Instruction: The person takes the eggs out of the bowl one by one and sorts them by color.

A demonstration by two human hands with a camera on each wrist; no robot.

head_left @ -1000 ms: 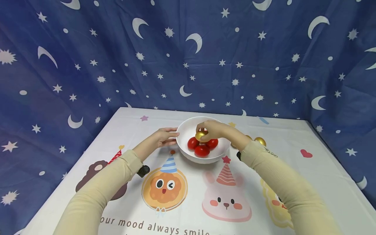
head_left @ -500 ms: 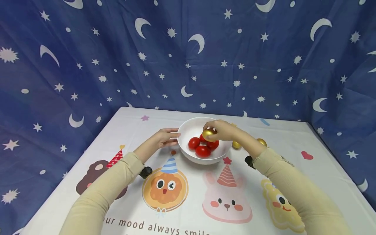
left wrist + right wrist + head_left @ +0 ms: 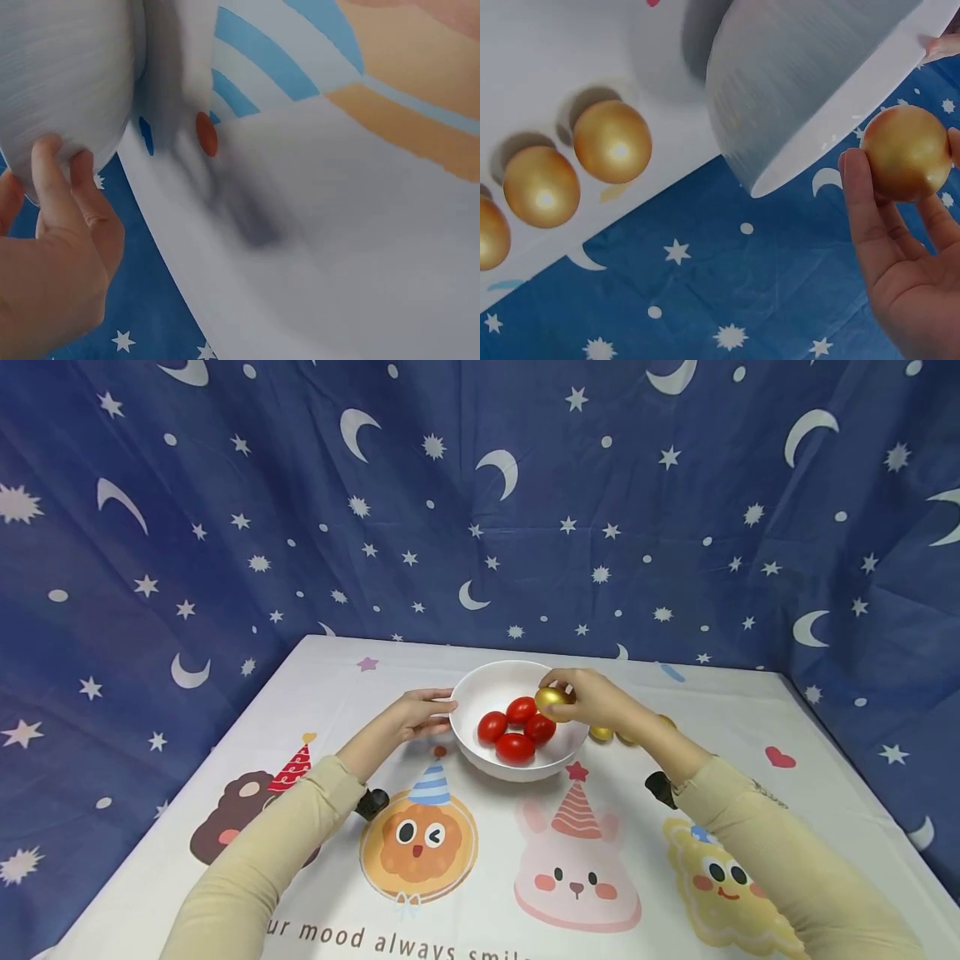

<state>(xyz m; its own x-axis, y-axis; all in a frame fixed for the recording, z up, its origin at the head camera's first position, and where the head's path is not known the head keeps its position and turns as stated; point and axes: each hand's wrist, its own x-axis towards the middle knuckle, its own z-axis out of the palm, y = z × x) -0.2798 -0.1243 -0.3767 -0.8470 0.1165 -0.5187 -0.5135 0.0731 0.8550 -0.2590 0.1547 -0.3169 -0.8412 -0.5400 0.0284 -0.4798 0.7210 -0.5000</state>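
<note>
A white bowl (image 3: pixel 480 763) stands on the table with several red eggs (image 3: pixel 515 747) in it. At its left rim my left hand (image 3: pixel 408 714) holds on, thumb over the edge and fingers against the outer wall, as the left wrist view (image 3: pixel 67 247) of that hand shows. My right hand (image 3: pixel 592 695) pinches a golden egg (image 3: pixel 552 702) between thumb and fingers, above the bowl's right rim. In the right wrist view this golden egg (image 3: pixel 906 153) is off the table, beside the bowl (image 3: pixel 795 82).
Right of the bowl, more golden eggs (image 3: pixel 602 733) lie on the table, partly hidden by my right forearm; the right wrist view shows golden eggs (image 3: pixel 613 142) in a row. A printed white cloth (image 3: pixel 450 927) covers the table. Behind hangs a blue star-patterned curtain (image 3: pixel 405 468).
My right hand has moved right with the golden egg, from over the red eggs to the bowl's right rim, uncovering the red eggs. The left hand stays at the bowl.
</note>
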